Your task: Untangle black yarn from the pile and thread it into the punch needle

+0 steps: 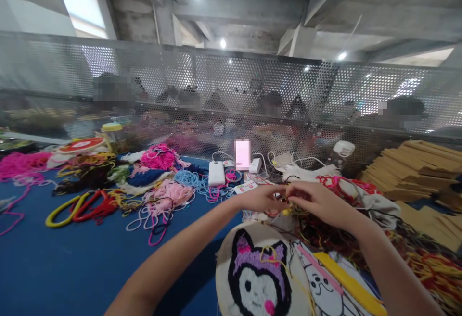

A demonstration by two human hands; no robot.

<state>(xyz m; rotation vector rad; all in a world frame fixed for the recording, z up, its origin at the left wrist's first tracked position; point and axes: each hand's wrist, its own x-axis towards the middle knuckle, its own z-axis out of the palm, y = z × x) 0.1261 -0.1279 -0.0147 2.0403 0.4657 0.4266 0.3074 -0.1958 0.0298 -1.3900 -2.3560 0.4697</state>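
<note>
Both hands meet just beyond the top of a round hoop (224, 268), whose cloth bears a purple, black and white character with pink spots. My left hand (262, 198) has its fingers bent toward my right hand (310, 200), and the fingertips nearly touch. Yellow yarn (287, 211) shows at the fingers; what exactly each hand pinches is too small to tell. A loose loop of yellow yarn (269, 253) lies across the character. Right of the hoop are a printed white figure (325, 289) and a flat yellow strip (348, 282).
Yarn heaps (169, 195) cover the blue table (43, 268) at left, beside yellow-handled scissors (61, 212). A white power bank (216, 174) and a lit phone (242, 154) stand before a perforated metal screen (224, 80). Brown cardboard (415, 169) is stacked at right. People sit behind the screen.
</note>
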